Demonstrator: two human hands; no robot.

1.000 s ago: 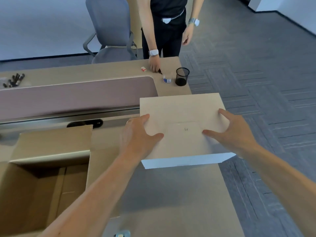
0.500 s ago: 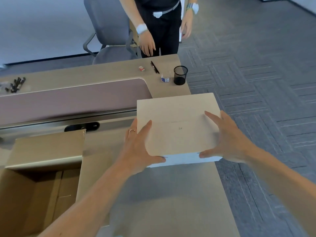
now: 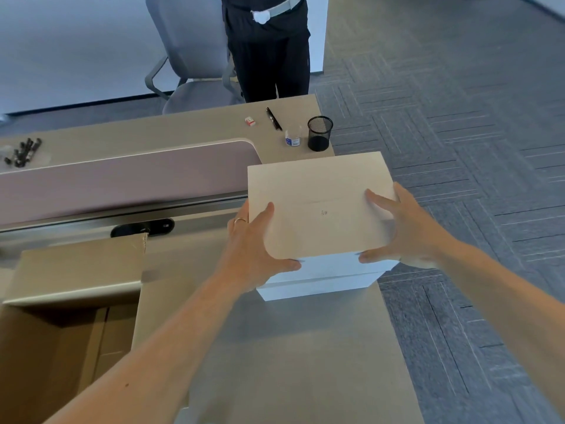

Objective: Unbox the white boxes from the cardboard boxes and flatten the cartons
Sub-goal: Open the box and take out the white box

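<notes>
A flat white box (image 3: 318, 206) sits on top of a second white box (image 3: 318, 287) at the right end of the desk. My left hand (image 3: 253, 243) grips the top box at its near left corner, thumb on the front face. My right hand (image 3: 403, 231) grips its near right corner the same way, fingers spread over the lid. An open cardboard carton (image 3: 70, 301) stands at the lower left with its flaps raised; its inside looks dark and bare as far as I can see.
The desk (image 3: 275, 362) ends just right of the boxes, above grey carpet. A divider panel (image 3: 122, 185) runs across the desk. Beyond it lie a mesh pen cup (image 3: 319, 133), a small bottle (image 3: 293, 138), a pen (image 3: 273, 118) and black markers (image 3: 23, 151). A person (image 3: 269, 47) stands by a chair (image 3: 189, 56).
Both hands slid from the box's lid to its near corners and brought it down onto the second white box. The person across the desk drew their hand back from the pen.
</notes>
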